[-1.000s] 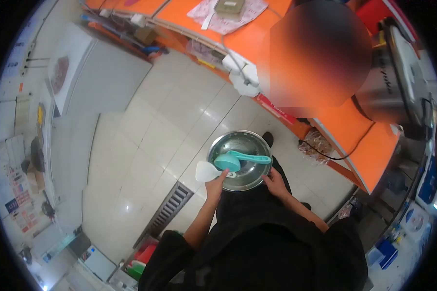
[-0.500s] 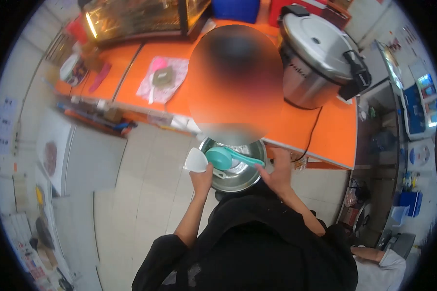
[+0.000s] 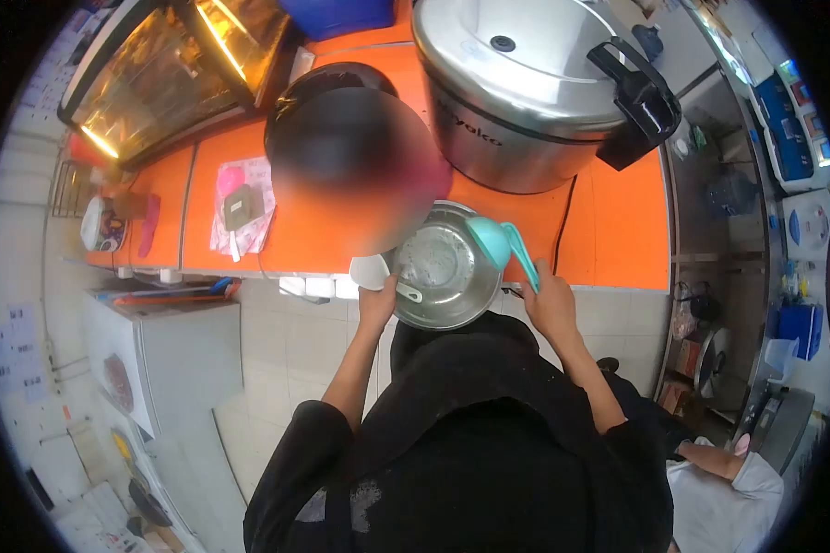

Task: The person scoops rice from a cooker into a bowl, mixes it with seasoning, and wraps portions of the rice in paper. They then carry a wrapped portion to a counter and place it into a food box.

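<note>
A round metal bowl (image 3: 443, 309) is in front of my body, at the counter's edge. My left hand (image 3: 378, 302) is closed at its left rim, pressing a white scoop (image 3: 369, 271) against it. The scoop's pale handle reaches over the inside of the bowl. My right hand (image 3: 551, 304) is wrapped round the handle of a teal ladle (image 3: 491, 242). The ladle's rounded head is over the bowl's right rim. Small droplets or bits show on the bowl's inner surface. A blurred patch covers the area just beyond the bowl.
A big silver rice cooker (image 3: 516, 138) with black handles stands on the orange counter (image 3: 618, 240). To the left are a lit glass display case (image 3: 171, 78) and a patterned cloth (image 3: 249, 207) with small items on it. A person in a white shirt (image 3: 724, 498) is at lower right.
My right hand has gone from open fingers beside the ladle to a grip on its handle. The ladle has shifted to the bowl's right side. The counter and rice cooker appear closer.
</note>
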A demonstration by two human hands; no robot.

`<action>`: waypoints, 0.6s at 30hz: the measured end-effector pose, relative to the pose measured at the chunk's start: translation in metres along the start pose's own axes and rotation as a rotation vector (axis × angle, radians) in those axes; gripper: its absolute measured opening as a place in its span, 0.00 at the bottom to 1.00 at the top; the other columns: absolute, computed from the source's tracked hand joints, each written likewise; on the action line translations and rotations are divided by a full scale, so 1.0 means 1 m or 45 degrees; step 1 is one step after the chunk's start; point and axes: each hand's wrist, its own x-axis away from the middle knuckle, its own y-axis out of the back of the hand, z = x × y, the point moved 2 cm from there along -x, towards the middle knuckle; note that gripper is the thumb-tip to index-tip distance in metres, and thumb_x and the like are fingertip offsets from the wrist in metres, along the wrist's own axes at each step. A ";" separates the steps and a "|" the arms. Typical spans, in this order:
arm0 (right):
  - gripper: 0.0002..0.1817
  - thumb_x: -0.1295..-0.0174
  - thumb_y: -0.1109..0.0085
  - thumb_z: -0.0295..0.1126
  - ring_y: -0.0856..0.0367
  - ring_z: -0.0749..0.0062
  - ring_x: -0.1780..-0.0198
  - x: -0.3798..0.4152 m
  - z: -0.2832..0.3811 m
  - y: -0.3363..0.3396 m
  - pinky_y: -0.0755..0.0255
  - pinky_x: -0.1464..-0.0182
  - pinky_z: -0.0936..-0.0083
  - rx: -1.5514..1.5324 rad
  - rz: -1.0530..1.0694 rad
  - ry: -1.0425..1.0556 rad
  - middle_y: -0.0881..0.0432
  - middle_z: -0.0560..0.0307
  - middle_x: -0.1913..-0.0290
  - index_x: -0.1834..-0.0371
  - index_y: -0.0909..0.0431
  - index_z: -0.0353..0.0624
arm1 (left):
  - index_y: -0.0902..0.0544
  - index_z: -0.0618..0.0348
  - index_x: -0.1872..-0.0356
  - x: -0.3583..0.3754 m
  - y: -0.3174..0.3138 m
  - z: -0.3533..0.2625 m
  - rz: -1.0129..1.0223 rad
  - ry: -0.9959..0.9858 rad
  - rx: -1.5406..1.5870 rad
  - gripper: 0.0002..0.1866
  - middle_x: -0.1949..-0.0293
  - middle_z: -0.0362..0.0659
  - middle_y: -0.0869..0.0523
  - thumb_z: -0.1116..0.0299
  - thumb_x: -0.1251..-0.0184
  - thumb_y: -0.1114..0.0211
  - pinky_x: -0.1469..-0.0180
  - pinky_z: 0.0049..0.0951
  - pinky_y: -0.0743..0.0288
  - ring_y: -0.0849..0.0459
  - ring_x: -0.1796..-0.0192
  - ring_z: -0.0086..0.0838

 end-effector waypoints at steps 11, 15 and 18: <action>0.26 0.39 0.55 0.26 0.21 0.48 0.56 0.004 0.059 -0.039 0.27 0.59 0.53 0.123 -0.073 -0.110 0.25 0.40 0.49 0.35 0.41 0.42 | 0.25 0.73 0.55 -0.037 -0.031 -0.036 0.618 0.108 0.183 0.19 0.57 0.47 0.22 0.68 0.45 0.46 0.49 0.30 0.32 0.25 0.53 0.32; 0.31 0.42 0.54 0.25 0.20 0.51 0.56 0.035 0.070 -0.020 0.26 0.59 0.56 0.252 0.125 0.204 0.26 0.41 0.48 0.32 0.43 0.45 | 0.22 0.68 0.63 -0.067 -0.023 -0.036 0.885 0.263 0.339 0.15 0.66 0.44 0.22 0.68 0.48 0.46 0.53 0.30 0.31 0.24 0.60 0.30; 0.31 0.41 0.53 0.25 0.20 0.52 0.58 0.072 0.065 -0.003 0.26 0.60 0.56 0.108 -0.040 -0.018 0.22 0.44 0.58 0.31 0.42 0.50 | 0.22 0.67 0.66 -0.069 -0.022 -0.034 1.057 0.326 0.140 0.14 0.67 0.44 0.22 0.66 0.48 0.47 0.54 0.30 0.31 0.24 0.62 0.30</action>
